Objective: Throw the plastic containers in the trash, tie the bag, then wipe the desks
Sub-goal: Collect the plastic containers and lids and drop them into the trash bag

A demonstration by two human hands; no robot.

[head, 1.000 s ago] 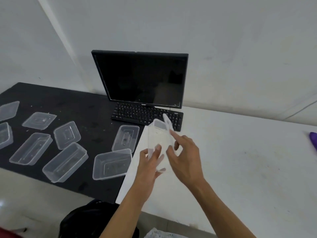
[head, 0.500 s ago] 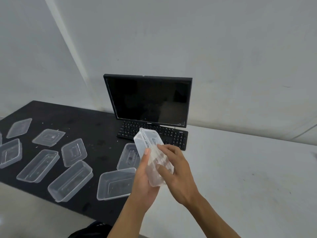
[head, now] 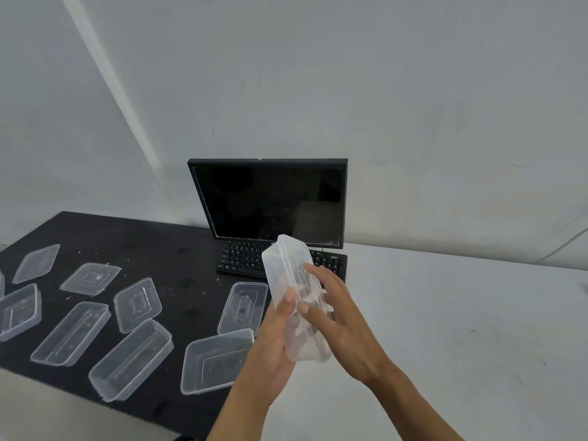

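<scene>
A clear plastic container with its lid (head: 288, 268) is held up on end above the seam between the two desks. My left hand (head: 275, 342) grips its lower left side, thumb on the front. My right hand (head: 337, 316) presses the lid against it from the right with fairly straight fingers. Several more clear containers and lids lie on the black desk (head: 133, 237), among them a tub (head: 216, 361) and a lid (head: 243, 305) just left of my hands. The trash bag is out of view.
A black monitor (head: 273, 202) and black keyboard (head: 245, 259) stand behind my hands at the desks' joint. The white desk (head: 461, 329) stretches to the right. Crumbs speckle the black desk. A pale wall runs behind.
The lid has closed onto the container between my hands. My view has tilted upward, so the desks sit lower in frame and the bag below has dropped out of sight.
</scene>
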